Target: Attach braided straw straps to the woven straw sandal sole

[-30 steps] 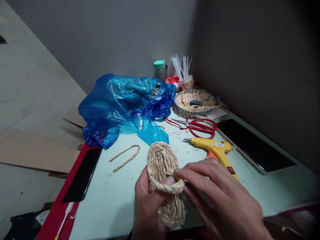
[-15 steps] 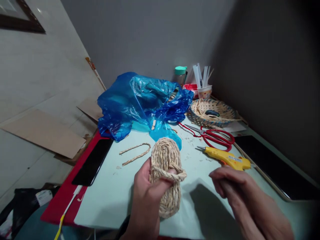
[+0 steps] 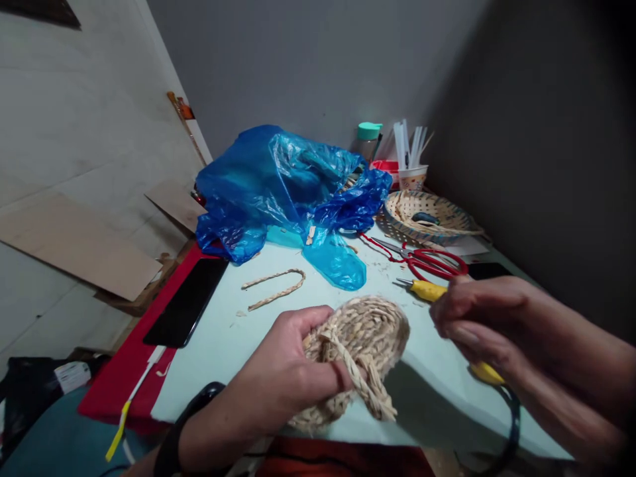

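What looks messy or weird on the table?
Pale scraps lie loose on the table beside the bent braid, so it looks unswept. The blue plastic bag is crumpled. I see no clear damage on the woven piece in the left hand.

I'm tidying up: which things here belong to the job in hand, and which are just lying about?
Job in hand: straw slipper, held in the left hand; likely also braided cord, glue gun, scissors.

Probably just lying about: phone, blue bag, bottle.
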Tool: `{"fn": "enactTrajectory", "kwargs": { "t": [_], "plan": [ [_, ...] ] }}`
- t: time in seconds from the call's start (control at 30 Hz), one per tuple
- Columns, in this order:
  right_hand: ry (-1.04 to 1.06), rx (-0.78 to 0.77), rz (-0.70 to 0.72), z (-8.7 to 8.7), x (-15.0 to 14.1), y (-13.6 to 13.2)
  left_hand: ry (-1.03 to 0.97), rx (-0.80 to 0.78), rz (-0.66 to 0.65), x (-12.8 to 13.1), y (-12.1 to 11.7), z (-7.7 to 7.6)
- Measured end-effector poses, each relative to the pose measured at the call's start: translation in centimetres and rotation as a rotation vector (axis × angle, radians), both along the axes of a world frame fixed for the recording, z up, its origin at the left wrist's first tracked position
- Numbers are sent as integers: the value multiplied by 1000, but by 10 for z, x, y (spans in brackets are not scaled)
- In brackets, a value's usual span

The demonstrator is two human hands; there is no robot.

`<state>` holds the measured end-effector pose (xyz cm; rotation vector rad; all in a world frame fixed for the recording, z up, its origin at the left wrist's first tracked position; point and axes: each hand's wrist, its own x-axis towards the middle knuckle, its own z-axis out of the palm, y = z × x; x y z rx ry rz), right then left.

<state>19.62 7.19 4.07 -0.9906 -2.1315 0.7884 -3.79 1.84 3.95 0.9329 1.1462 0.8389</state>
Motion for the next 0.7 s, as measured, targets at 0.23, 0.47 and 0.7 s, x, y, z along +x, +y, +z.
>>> {"fn": "enactTrajectory", "kwargs": {
  "t": [0.23,0.47,0.7],
  "plan": [
    [-63,249,355,28,-13,18,288,59,-185,1,4,5],
    [-163,335,491,18,-22,20,335,90,-291,6,6,0],
    [-243,351,559,13,-20,19,396,166,-297,14,12,-3]
  ]
}}
